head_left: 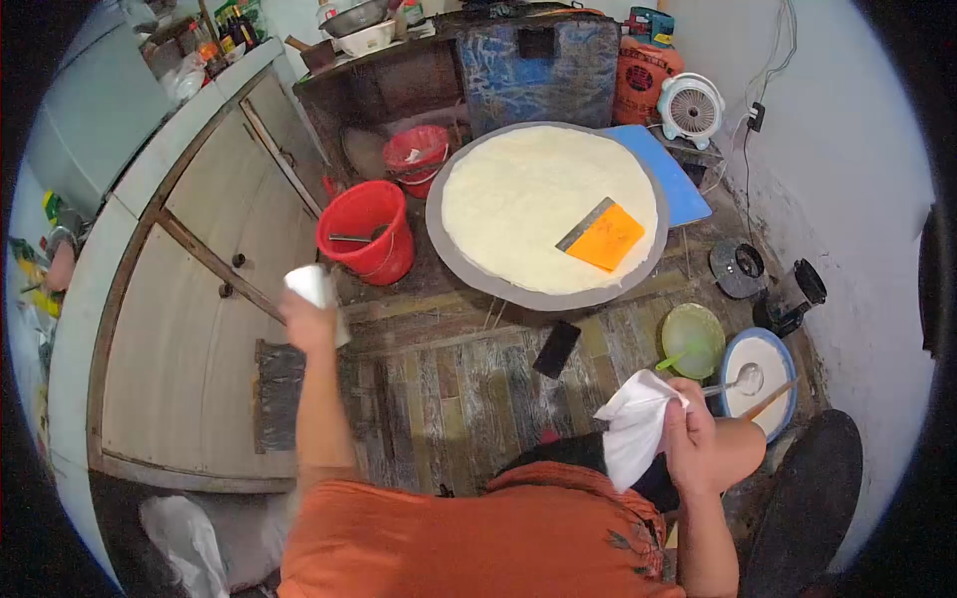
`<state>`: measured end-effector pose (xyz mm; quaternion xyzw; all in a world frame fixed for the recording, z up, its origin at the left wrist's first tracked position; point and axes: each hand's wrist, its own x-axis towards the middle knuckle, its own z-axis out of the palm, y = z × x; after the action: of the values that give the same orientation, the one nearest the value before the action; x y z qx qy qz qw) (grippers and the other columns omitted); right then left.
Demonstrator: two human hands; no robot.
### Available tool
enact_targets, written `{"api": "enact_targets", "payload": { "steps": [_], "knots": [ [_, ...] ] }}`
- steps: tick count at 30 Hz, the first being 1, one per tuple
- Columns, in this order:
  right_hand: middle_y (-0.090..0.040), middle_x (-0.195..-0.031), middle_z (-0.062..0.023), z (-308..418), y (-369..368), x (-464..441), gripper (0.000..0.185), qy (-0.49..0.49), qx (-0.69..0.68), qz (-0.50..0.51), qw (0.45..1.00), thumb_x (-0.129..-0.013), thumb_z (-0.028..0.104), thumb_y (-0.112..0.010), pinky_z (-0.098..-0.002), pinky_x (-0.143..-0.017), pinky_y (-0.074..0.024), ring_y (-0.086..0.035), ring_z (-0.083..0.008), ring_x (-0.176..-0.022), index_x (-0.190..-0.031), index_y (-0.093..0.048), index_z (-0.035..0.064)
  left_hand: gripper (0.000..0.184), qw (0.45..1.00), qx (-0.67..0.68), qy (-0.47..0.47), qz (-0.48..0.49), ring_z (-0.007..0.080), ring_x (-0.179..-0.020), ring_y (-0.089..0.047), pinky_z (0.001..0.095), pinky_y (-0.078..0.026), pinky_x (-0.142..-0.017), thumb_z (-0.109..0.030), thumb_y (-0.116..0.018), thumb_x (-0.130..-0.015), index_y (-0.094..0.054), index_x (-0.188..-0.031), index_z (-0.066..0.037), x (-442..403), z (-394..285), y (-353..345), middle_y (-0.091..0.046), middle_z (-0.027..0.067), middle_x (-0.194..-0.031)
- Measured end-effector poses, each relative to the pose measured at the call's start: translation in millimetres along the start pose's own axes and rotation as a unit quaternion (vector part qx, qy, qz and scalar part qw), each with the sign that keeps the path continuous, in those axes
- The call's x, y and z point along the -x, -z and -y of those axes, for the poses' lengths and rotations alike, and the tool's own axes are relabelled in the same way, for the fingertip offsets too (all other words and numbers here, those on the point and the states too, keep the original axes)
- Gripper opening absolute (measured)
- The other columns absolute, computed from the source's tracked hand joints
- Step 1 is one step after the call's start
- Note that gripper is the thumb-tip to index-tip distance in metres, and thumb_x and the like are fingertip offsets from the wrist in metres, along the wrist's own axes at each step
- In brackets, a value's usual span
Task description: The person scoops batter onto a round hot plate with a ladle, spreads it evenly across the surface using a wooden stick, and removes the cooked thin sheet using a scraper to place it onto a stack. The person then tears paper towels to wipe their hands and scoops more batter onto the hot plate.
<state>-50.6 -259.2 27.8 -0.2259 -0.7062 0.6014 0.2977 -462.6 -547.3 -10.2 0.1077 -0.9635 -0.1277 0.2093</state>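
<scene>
My left hand (pixel 311 324) is stretched out at the left, in front of the cabinet, its fingers wrapped round a white bundle (pixel 307 283) blurred by motion. Over my right knee, my right hand (pixel 691 439) is closed on a white tissue (pixel 633 429), which hangs down to the left from the fingers. Beyond both hands, a large round griddle (pixel 446 249) carries a pale, flat sheet of batter or dough (pixel 528 189). An orange scraper (pixel 610 239) with a dark blade edge lies on that sheet.
Red buckets (pixel 374 261) stand left of the griddle. A dark phone-like slab (pixel 556 349) lies on the floor. To the right are a green bowl (pixel 692 339), a blue-rimmed basin (pixel 733 344) of white batter with a ladle, and a small fan (pixel 691 110).
</scene>
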Motion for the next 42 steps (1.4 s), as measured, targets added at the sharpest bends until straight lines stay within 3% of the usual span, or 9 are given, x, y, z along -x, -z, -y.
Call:
{"api": "enact_targets", "payload": {
  "steps": [8,10,12,16,19,23,27,32,42],
  "knots": [
    [-0.052,-0.071,0.0042,5,23,6,0.015,-0.057,-0.003,-0.081,0.995,-0.088,0.014,-0.049,-0.0205,-0.057,-0.0390,-0.046,-0.0040,-0.066,-0.087,-0.057,0.0016,0.046,0.953,-0.212,0.197,0.093,0.0379,-0.106,-0.048,0.0498,-0.040,-0.088,-0.026,-0.060,-0.077,-0.048,-0.115,-0.004,21,120,-32,-0.050,0.0149,-0.117],
    [-0.055,-0.074,0.0025,14,33,9,0.014,-0.062,-0.002,-0.080,0.995,-0.087,0.013,-0.052,-0.0207,-0.057,-0.0399,-0.047,-0.0040,-0.066,-0.090,-0.058,0.0006,0.048,0.959,-0.206,-0.044,-0.188,0.0384,-0.111,-0.044,0.0473,-0.032,-0.095,-0.027,-0.061,-0.077,-0.049,-0.115,-0.002,37,87,-46,-0.045,0.0144,-0.123],
    [-0.059,-0.074,-0.0004,43,37,9,0.015,-0.022,0.107,-0.090,0.990,-0.085,0.014,-0.056,-0.0234,-0.060,-0.0426,-0.051,-0.0066,-0.067,-0.090,-0.060,0.0010,0.040,0.946,-0.044,-0.307,-0.091,0.0345,-0.105,-0.047,0.0422,-0.037,-0.090,-0.027,-0.059,-0.079,-0.053,-0.108,0.000,40,42,-66,-0.051,0.0176,-0.113],
    [-0.060,-0.070,-0.0064,77,56,17,0.015,-0.068,0.130,-0.088,0.985,-0.082,0.015,-0.059,-0.0240,-0.057,-0.0416,-0.053,-0.0086,-0.065,-0.086,-0.062,0.0010,0.063,0.547,0.577,-0.255,0.550,0.0202,-0.108,-0.046,0.0306,-0.039,-0.087,-0.009,-0.067,-0.073,-0.037,-0.128,-0.003,194,-149,46,-0.041,0.0096,-0.127],
    [-0.060,-0.070,-0.0074,88,76,39,0.014,-0.053,0.123,-0.094,0.986,-0.080,0.015,-0.059,-0.0251,-0.055,-0.0417,-0.054,-0.0101,-0.062,-0.085,-0.062,0.0013,0.058,0.268,0.615,-0.427,0.607,0.0199,-0.112,-0.046,0.0327,-0.039,-0.091,-0.013,-0.067,-0.073,-0.042,-0.124,-0.001,290,-200,134,-0.045,0.0133,-0.126],
    [-0.060,-0.074,-0.0116,139,93,93,0.020,-0.005,0.190,-0.053,0.980,-0.076,0.016,-0.061,-0.0287,-0.057,-0.0440,-0.059,-0.0158,-0.066,-0.090,-0.061,0.0018,0.035,0.141,0.349,-0.482,0.791,0.0181,-0.103,-0.053,0.0343,-0.042,-0.089,-0.002,-0.063,-0.076,-0.053,-0.110,0.001,299,-230,198,-0.055,0.0144,-0.112],
    [-0.059,-0.074,-0.0229,111,60,154,0.064,0.339,-0.534,-0.097,0.769,-0.090,0.048,-0.032,-0.0415,-0.055,-0.0447,-0.057,-0.0327,-0.060,-0.094,-0.057,-0.0101,0.026,0.087,0.449,-0.341,0.822,0.0259,-0.041,-0.054,0.0381,-0.045,-0.040,-0.024,-0.065,-0.066,-0.057,-0.057,-0.001,322,-213,258,-0.057,0.0140,-0.055],
    [-0.054,-0.080,-0.0087,138,78,148,0.027,0.309,-0.121,0.031,0.943,-0.090,0.017,-0.042,-0.0336,-0.061,-0.0415,-0.052,-0.0205,-0.071,-0.083,-0.055,-0.0054,0.025,0.016,0.373,-0.530,0.762,0.0263,-0.054,-0.058,0.0384,-0.047,-0.049,-0.023,-0.058,-0.077,-0.057,-0.069,0.000,319,-229,227,-0.059,0.0140,-0.064],
    [-0.055,-0.093,-0.0156,138,24,149,0.041,0.525,-0.243,-0.192,0.793,-0.083,0.030,-0.057,-0.0344,-0.064,-0.0435,-0.054,-0.0266,-0.079,-0.100,-0.056,-0.0068,0.013,-0.327,0.376,-0.539,0.680,0.0221,-0.065,-0.054,0.0331,-0.043,-0.057,-0.013,-0.051,-0.086,-0.055,-0.087,-0.001,358,-242,301,-0.058,0.0097,-0.074]
  ]
}}
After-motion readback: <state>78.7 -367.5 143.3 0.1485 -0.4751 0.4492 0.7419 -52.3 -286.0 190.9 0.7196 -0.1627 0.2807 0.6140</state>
